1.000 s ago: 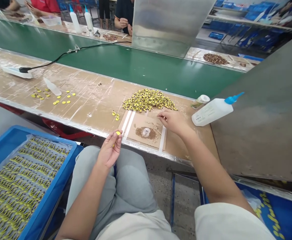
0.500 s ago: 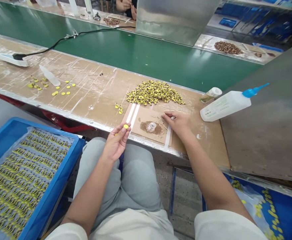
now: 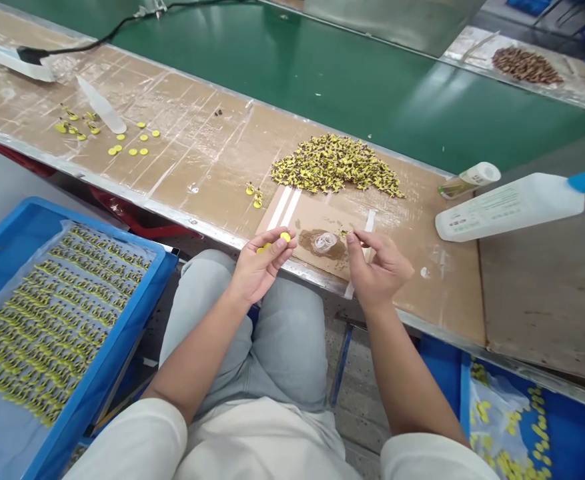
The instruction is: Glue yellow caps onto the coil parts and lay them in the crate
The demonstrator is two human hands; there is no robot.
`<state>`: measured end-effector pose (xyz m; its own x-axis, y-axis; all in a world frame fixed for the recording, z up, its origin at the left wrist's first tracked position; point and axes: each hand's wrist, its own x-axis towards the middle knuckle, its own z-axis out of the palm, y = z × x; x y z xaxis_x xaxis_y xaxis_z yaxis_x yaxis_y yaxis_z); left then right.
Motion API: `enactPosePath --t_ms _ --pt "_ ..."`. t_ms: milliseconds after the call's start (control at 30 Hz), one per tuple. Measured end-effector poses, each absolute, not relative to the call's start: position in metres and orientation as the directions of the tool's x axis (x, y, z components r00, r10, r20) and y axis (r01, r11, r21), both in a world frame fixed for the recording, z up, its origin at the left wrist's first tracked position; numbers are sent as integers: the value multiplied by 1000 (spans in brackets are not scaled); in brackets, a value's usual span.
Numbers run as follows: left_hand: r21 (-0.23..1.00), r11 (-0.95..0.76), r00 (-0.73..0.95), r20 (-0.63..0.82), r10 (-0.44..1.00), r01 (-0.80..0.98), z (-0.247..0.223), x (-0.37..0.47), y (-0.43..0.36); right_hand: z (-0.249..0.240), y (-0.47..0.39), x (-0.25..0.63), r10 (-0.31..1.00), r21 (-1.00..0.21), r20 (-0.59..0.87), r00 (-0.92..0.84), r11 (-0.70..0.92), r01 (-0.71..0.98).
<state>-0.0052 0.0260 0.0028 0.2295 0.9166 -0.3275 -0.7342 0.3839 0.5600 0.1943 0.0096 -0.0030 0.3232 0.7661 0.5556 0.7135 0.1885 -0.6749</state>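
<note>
My left hand (image 3: pixel 262 263) is closed at the table's front edge, with a small round yellow disc (image 3: pixel 285 237) pinched between thumb and fingertips. More yellow shows lower in the same hand. To the right, my right hand (image 3: pixel 379 267) pinches a tiny yellow-and-dark piece (image 3: pixel 343 233) at its fingertips. That piece is beside a clear, wet blob (image 3: pixel 325 243) in a brown stain on a cardboard sheet (image 3: pixel 277 207). Behind the sheet lies a heap of small yellow-and-black pieces (image 3: pixel 339 163).
A white bottle with a blue nozzle (image 3: pixel 509 205) leans at the right beside a small tube (image 3: pixel 469 180). Loose yellow discs (image 3: pixel 143 137) and a translucent bottle (image 3: pixel 101 105) lie left. A blue tray (image 3: pixel 139 293) holds rows of assembled pieces; a blue bin (image 3: pixel 465 393) sits lower right.
My right hand has come back toward me and now has a tiny yellow-and-dark piece at its fingertips. My left hand still pinches the disc. The view has tilted down.
</note>
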Motion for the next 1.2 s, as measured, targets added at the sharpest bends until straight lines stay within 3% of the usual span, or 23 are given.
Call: enactPosePath --t_ms 267,467,667,800,900,1000,1067,1200 --pt "539 396 271 -299 915 -743 2 -9 29 2 8 198 745 -645 594 303 216 733" --pt "514 418 270 -339 901 -749 4 -10 30 -3 17 236 834 -383 521 180 40 923" --pt "524 421 274 -337 901 -740 3 -9 30 -21 26 252 892 -340 427 148 7 940" --pt "539 412 279 -314 908 -735 3 -9 29 -18 25 245 870 -403 457 187 15 915" --pt "538 420 275 -331 903 -731 3 -9 29 -8 18 226 770 -605 528 358 46 795" --pt "554 418 275 -326 905 -720 3 -9 29 -3 9 200 706 -775 493 509 90 626" --pt "570 411 275 -313 909 -711 2 -9 29 -4 4 186 698 -795 497 516 127 594" --pt "554 415 285 -309 907 -721 2 -10 29 -14 2 178 709 -723 543 449 124 679"
